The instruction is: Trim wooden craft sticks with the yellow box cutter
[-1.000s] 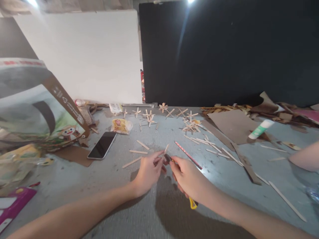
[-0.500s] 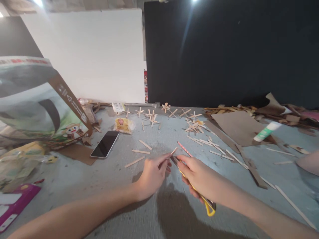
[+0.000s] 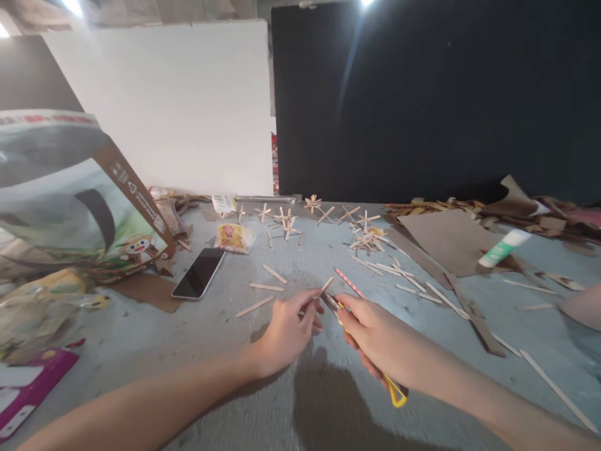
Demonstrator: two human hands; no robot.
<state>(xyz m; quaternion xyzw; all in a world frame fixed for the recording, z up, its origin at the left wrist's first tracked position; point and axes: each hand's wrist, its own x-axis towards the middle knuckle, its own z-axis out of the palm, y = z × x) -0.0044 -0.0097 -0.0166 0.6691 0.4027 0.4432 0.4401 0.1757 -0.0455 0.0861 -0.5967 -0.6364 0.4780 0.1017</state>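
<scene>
My left hand [image 3: 290,327] is closed around a slim wooden craft stick [image 3: 327,285], whose tip sticks out past the fingers. A yellow utility knife [image 3: 397,394] lies in the grip of my right hand [image 3: 378,332], its looped end out below the palm. The front of the knife is right beside the stick; whether the blade touches it I cannot tell. Just beyond my right hand rests a red patterned pencil [image 3: 348,283]. Three loose craft sticks [image 3: 267,287] lie to the left of my left hand.
Crossed-stick shapes [image 3: 286,220] and a stick pile [image 3: 369,239] stand farther back. A phone [image 3: 200,273], a large printed bag [image 3: 61,207] and a magenta object [image 3: 35,388] are left. Cardboard [image 3: 441,241], a glue stick [image 3: 502,248] and another person's arm [image 3: 582,307] are right.
Both hands stay in almost the same place. The knife has shifted very slightly against the stick; the whole view has moved a little.
</scene>
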